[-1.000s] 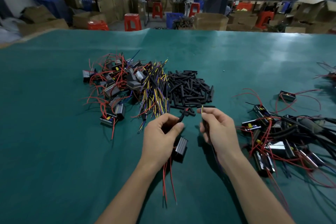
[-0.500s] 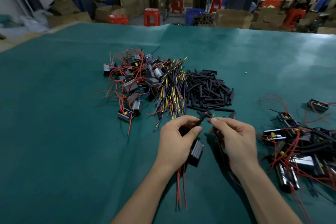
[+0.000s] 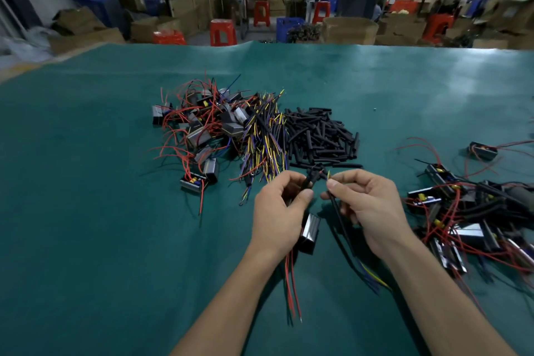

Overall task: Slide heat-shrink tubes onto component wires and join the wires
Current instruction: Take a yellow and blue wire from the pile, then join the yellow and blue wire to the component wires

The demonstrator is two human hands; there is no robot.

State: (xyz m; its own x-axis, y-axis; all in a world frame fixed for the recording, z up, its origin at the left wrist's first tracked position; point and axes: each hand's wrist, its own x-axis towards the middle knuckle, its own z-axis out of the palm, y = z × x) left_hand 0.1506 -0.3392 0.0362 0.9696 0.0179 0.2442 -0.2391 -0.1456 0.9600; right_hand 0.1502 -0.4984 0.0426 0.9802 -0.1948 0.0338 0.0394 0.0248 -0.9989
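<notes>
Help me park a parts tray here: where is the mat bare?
Bare: the near-left mat, left of the left hand, and the far strip beyond the tube pile. Crowded: the wire bundle, the box pile, and the finished heap on the right.

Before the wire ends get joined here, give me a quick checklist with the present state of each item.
1. Left hand holds the component's lead with a tube on it: ok.
2. Component hangs below that hand, clear of the piles: ok.
3. Right hand pinches the cable near its tip: ok.
4. The two wire ends meet: not ok, a small gap shows between them.
5. Bare copper exposed on both ends: cannot tell, too small.
6. Spare tubes lie on the mat just beyond the hands: ok.
</notes>
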